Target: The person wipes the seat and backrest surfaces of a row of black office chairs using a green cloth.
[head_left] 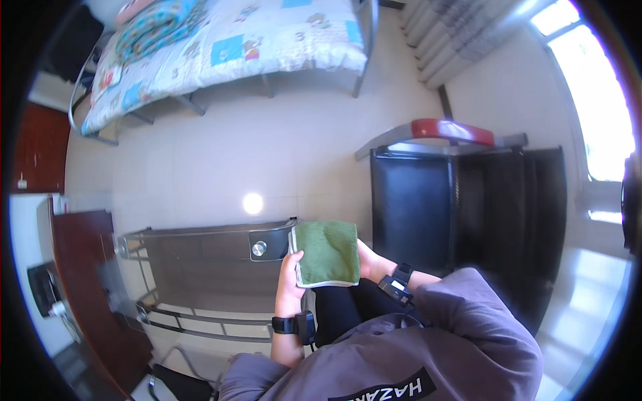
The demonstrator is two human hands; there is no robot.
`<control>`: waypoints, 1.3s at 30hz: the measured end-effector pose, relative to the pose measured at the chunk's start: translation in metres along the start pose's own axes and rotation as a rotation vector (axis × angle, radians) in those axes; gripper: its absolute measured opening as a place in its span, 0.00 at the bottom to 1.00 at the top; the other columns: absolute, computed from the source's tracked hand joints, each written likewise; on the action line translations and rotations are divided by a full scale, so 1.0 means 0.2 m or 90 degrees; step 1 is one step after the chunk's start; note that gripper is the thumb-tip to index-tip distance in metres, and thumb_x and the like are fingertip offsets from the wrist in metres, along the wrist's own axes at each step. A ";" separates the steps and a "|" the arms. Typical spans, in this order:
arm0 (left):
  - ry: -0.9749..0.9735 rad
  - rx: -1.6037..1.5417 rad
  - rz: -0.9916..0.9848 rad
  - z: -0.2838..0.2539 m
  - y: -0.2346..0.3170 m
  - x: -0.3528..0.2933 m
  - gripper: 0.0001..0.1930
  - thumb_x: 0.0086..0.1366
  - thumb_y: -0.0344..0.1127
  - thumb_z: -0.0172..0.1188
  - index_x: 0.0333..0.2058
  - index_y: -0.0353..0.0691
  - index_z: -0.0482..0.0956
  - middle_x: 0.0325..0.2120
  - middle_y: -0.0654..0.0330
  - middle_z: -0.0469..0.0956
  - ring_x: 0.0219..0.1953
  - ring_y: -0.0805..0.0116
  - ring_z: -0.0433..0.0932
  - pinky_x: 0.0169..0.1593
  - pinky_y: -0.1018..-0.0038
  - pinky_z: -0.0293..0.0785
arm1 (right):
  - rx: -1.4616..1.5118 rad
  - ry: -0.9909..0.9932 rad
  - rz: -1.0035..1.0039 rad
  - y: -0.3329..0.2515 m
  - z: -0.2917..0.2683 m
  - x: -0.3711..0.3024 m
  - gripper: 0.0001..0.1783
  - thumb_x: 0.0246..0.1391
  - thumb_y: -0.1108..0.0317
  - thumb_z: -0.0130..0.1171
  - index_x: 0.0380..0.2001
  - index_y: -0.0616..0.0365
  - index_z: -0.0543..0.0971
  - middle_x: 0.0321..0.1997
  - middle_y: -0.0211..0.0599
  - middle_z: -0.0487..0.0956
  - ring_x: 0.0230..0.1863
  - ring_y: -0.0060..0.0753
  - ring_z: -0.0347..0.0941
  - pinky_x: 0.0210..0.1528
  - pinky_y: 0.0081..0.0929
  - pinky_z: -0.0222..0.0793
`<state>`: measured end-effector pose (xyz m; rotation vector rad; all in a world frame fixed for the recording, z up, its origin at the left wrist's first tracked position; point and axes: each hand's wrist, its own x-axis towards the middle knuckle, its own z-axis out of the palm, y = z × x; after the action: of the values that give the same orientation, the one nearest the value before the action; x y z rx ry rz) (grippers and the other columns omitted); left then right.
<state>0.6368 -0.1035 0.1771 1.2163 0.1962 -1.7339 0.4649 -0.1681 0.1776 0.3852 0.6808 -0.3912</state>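
A green cloth with a white edge is folded into a rough square in front of my body, above my lap. My left hand grips its left side, with the thumb lying on top and the other fingers mostly hidden. From the right, my right hand holds the opposite side; its fingers are out of sight beneath the cloth. A black strapped device sits on each of my wrists.
Left of the cloth stands a low brown-topped table with a metal frame and a black panel bearing a silver knob. At right is a black seat with a red-padded armrest. A bed stands at the far side.
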 end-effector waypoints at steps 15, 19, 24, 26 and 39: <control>-0.403 0.383 -0.167 0.83 0.30 -0.45 0.26 0.58 0.32 0.46 0.55 0.36 0.54 0.29 0.63 0.74 0.20 0.84 0.69 0.21 0.89 0.63 | 0.109 -0.186 -0.422 0.22 0.29 -0.83 0.19 0.55 0.55 0.45 0.38 0.60 0.73 0.40 0.38 0.75 0.38 0.30 0.74 0.43 0.31 0.72; -0.480 0.455 -0.292 0.95 0.18 -0.41 0.23 0.58 0.33 0.44 0.53 0.36 0.57 0.18 0.70 0.64 0.16 0.83 0.60 0.20 0.88 0.60 | 0.191 -0.184 -0.589 0.33 0.11 -1.04 0.20 0.55 0.56 0.45 0.42 0.60 0.72 0.43 0.39 0.74 0.42 0.32 0.72 0.47 0.33 0.69; -0.480 0.650 -0.295 1.00 -0.26 -0.11 0.18 0.57 0.32 0.44 0.48 0.38 0.63 0.17 0.70 0.61 0.15 0.82 0.58 0.20 0.85 0.58 | 0.360 -0.309 -0.719 0.46 -0.40 -1.10 0.21 0.56 0.55 0.42 0.46 0.57 0.70 0.46 0.39 0.73 0.47 0.38 0.70 0.52 0.38 0.63; -0.461 0.748 -0.276 0.95 -0.46 -0.07 0.17 0.57 0.31 0.44 0.46 0.38 0.66 0.17 0.71 0.60 0.15 0.82 0.57 0.20 0.85 0.57 | 0.420 -0.117 -0.847 0.59 -0.65 -1.05 0.22 0.57 0.54 0.39 0.46 0.57 0.70 0.47 0.38 0.73 0.47 0.38 0.69 0.53 0.39 0.63; -0.513 0.976 -0.376 0.43 -1.57 0.81 0.14 0.57 0.26 0.40 0.39 0.39 0.74 0.18 0.69 0.65 0.19 0.81 0.64 0.23 0.86 0.62 | 0.741 0.027 -1.153 0.79 -2.19 -0.49 0.22 0.56 0.49 0.38 0.46 0.51 0.69 0.50 0.33 0.70 0.52 0.38 0.65 0.55 0.40 0.59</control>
<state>0.3348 -0.0926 -0.0248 1.2854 -1.6715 -2.8231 0.2396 0.1922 -0.0356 0.7814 0.6170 -2.5632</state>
